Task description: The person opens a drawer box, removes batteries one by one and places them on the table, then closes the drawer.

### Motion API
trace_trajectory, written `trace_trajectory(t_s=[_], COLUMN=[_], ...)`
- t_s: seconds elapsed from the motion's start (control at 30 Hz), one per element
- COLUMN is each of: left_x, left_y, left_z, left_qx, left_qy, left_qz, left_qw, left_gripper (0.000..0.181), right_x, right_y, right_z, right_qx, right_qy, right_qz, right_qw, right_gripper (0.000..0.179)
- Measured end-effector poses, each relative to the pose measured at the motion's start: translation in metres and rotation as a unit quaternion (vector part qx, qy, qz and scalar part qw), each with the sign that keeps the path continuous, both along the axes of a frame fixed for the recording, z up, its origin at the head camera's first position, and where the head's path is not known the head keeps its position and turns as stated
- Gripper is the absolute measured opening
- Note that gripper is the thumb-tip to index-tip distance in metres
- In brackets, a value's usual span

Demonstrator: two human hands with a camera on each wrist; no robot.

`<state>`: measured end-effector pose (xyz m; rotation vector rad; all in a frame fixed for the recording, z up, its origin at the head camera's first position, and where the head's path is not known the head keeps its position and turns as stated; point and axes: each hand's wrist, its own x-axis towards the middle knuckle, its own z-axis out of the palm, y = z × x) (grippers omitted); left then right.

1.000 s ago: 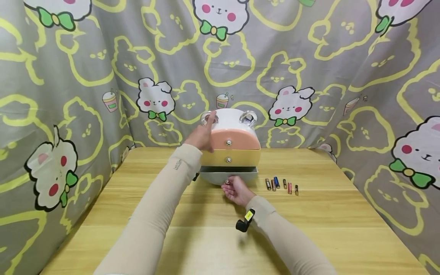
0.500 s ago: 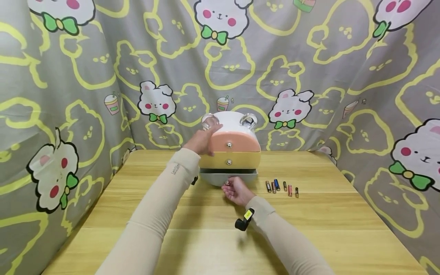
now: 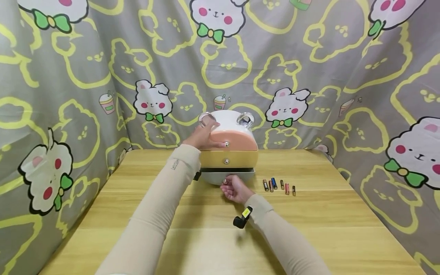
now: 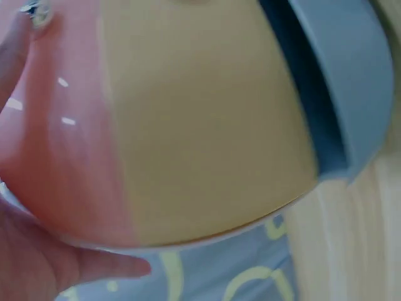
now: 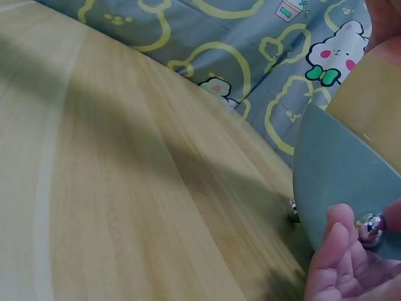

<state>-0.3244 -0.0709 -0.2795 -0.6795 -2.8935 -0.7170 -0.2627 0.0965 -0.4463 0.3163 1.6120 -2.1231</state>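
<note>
In the head view, a small white chest with clear ring ears [image 3: 228, 116] stands at the table's far side. My left hand [image 3: 201, 136] lies against its upper left corner. One fingertip reaches the silver knob [image 4: 39, 12] of the pink top drawer [image 3: 240, 138], and another finger extends along the side. Below are a yellow drawer [image 3: 209, 160] and a grey bottom drawer [image 3: 245, 177], which stands slightly out with a dark gap above. My right hand [image 3: 237, 190] pinches the bottom drawer's round silver knob [image 5: 369, 230] between thumb and fingers.
Several batteries, including a blue one [image 3: 274, 183] and a red one [image 3: 287, 189], lie on the wooden table [image 3: 213, 244] to the right of the chest. A patterned grey curtain [image 3: 185, 68] hangs close behind the table and along both sides.
My left hand has spread across the chest's front and top, with one fingertip moving right to the top knob. The right hand stays at the bottom knob, and the drawer gap looks the same.
</note>
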Motion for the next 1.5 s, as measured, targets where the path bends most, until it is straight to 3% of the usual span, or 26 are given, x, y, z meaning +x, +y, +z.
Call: trace_trajectory(t_s=[0.2, 0.43, 0.73, 0.9, 1.23, 1.4, 1.5], left_x=[-0.003, -0.009, -0.009, -0.009, -0.010, -0.012, -0.016], left_y=[-0.004, -0.009, -0.016, -0.018, -0.017, -0.021, -0.025], left_z=[-0.011, -0.006, 0.005, 0.005, 0.006, 0.007, 0.005], left_qx=[0.007, -0.005, -0.031, -0.048, -0.026, -0.034, -0.011], left_qy=[0.008, 0.006, -0.019, -0.015, -0.028, -0.024, -0.016], left_qz=[-0.014, -0.048, -0.054, -0.057, -0.055, -0.054, -0.042], left_qw=[0.9999, 0.9988, 0.9979, 0.9971, 0.9978, 0.9977, 0.9989], left_gripper=[0.083, 0.080, 0.072, 0.074, 0.066, 0.066, 0.069], right_x=[0.002, -0.007, -0.016, -0.018, -0.027, -0.028, -0.026], right_y=[0.001, 0.005, 0.007, 0.008, 0.013, 0.011, 0.008], right_z=[-0.004, -0.001, -0.002, -0.006, -0.002, -0.003, -0.004], right_qx=[0.002, 0.005, -0.001, 0.018, 0.040, 0.043, 0.045], right_qy=[0.009, -0.004, -0.001, 0.007, 0.023, 0.032, 0.031], right_qz=[0.005, 0.010, 0.026, 0.040, 0.063, 0.051, 0.036], right_qw=[0.9999, 0.9999, 0.9997, 0.9990, 0.9970, 0.9973, 0.9978], right_gripper=[0.022, 0.027, 0.029, 0.029, 0.028, 0.030, 0.032])
